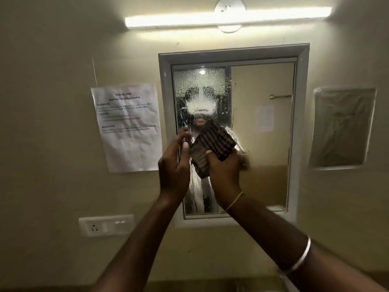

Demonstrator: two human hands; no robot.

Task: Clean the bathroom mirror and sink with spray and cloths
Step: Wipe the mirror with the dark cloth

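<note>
Both arms are raised in front of the wall. The right hand grips a folded checked cloth, dark with pale lines, the thumb pressed on its front and the fingers closed behind it. On this arm there is a thin thread at the wrist and a silver bangle further down the forearm. The left hand is just beside the cloth, its fingers loosely curved and parted; the thumb tip is at the cloth's left edge, but I cannot tell if it really holds it.

Behind the hands hangs the mirror in a pale frame. Its left part is wet, covered with drops and streaks that run down, and a white foamy patch sits in the upper part of this wet area. The right part of the glass looks dry.

On the wall, left of the mirror, a printed paper sheet is stuck, and below it is a white socket plate. Right of the mirror there is a plastic sleeve. Above all, a tube light is shining.
</note>
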